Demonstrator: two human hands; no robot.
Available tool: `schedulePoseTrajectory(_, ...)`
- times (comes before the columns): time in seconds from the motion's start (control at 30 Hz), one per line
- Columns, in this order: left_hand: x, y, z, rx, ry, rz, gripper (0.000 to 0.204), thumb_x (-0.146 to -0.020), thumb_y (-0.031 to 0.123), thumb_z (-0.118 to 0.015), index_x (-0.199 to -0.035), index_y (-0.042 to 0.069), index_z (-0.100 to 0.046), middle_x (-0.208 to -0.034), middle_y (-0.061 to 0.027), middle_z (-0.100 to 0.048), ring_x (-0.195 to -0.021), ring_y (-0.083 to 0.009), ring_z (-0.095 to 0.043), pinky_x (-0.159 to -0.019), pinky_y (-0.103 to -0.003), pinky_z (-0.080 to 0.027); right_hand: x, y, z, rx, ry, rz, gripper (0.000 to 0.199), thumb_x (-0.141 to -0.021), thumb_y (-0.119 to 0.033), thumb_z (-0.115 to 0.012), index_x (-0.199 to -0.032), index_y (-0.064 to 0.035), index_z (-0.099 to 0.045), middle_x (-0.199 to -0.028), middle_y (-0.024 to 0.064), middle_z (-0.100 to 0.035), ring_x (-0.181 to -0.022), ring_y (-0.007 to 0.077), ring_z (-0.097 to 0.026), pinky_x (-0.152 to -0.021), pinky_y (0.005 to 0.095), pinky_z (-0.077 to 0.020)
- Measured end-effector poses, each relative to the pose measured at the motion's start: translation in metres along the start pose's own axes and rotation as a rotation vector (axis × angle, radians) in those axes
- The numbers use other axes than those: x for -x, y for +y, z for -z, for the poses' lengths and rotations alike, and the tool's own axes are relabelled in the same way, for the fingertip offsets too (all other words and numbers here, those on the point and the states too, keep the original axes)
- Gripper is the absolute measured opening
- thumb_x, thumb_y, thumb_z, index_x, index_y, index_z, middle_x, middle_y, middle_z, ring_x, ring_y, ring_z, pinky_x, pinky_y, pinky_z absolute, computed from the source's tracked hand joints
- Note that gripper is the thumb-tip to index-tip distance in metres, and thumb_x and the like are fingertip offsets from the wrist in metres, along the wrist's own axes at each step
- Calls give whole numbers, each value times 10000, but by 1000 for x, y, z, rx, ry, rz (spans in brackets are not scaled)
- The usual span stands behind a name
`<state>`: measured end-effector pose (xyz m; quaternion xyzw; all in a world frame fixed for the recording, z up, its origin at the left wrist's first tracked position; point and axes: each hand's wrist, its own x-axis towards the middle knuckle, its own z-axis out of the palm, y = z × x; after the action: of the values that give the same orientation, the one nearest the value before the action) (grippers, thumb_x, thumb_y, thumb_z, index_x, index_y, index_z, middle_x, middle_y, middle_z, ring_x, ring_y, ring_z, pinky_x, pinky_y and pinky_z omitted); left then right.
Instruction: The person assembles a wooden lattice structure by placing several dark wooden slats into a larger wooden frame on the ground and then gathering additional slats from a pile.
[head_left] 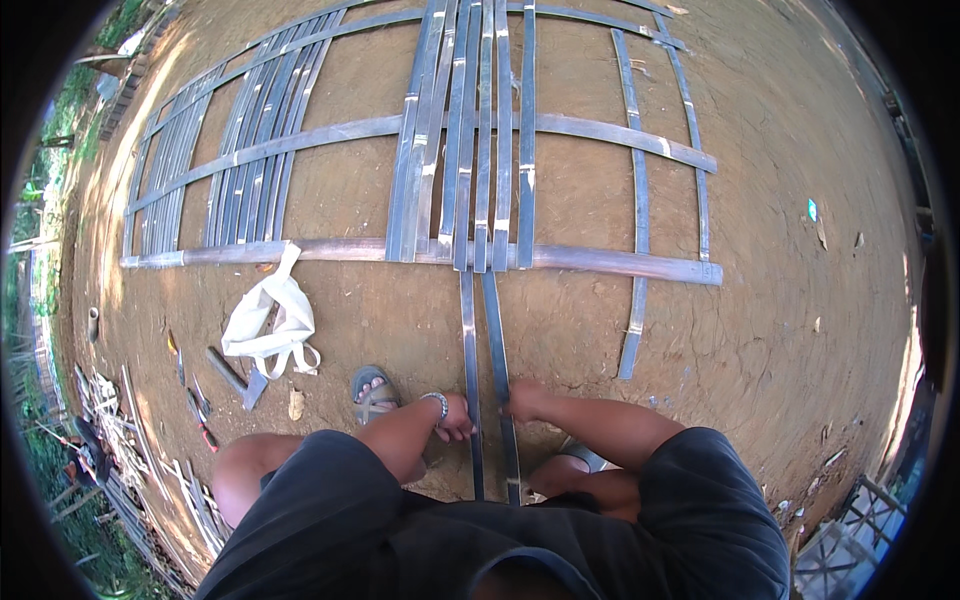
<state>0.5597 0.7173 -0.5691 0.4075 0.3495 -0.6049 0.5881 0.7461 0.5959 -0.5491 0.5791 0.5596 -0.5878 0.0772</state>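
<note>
Two long dark bamboo slats (493, 310) run from the frame toward my body, side by side with a narrow gap. My left hand (455, 418), with a bracelet at the wrist, is closed at the edge of the left slat (468, 345). From the other side, my right hand (522, 400) pinches the right slat; its fingertips are partly hidden. Ahead, the far parts of both slats lie among several parallel slats (410, 190) across a thick bamboo rail (600, 261). The slats' near ends pass down between my legs.
A grid of crosspieces (350, 132) and grouped slats (262, 170) spreads over the dirt ground. On the left lie a white cloth bag (268, 315), a hatchet (235, 378) and several hand tools (203, 415). A loose slat (632, 330) sticks out past the rail on the right.
</note>
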Motion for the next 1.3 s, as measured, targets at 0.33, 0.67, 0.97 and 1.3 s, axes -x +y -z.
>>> schedulePoseTrajectory(0.33, 57, 24, -48, -502, -324, 113, 529, -827, 430, -761, -1214, 83, -664, -1226, -85, -652, -1113, -215, -612, -823, -387, -582, 37, 1, -78, -766, -648, -12, 237, -889, -235, -708, -994, -26, -675, -893, 77, -695, -762, 189, -676, -638, 327, -580)
schedulePoseTrajectory(0.67, 117, 118, 41, 269, -138, -678, 247, -927, 272, -660, -1094, 97, -606, -1073, -89, -689, -1059, -211, -652, -834, -428, -579, 96, 24, 155, -869, 239, 95, 307, -1000, -233, -553, -1243, -55, -489, -1009, 96, -643, -840, 178, -648, -735, 339, -568)
schedulePoseTrajectory(0.97, 131, 131, 50, 766, 452, -972, 121, -958, 216, -632, -953, 127, -551, -796, -2, -652, -626, -112, -638, -518, -253, -519, 13, 16, 199, -1513, 1115, 186, 140, -1000, -176, -536, -1048, -71, -457, -791, 41, -560, -645, 138, -571, -550, 302, -518)
schedulePoseTrajectory(1.3, 107, 145, -14, 844, 363, -1048, 184, -905, 52, -642, -1083, 78, -598, -895, -59, -683, -749, -87, -596, -678, -241, -487, -7, 55, 295, -1592, 1243, 272, 157, -1000, -199, -529, -901, -91, -472, -648, 16, -504, -508, 115, -488, -448, 289, -430)
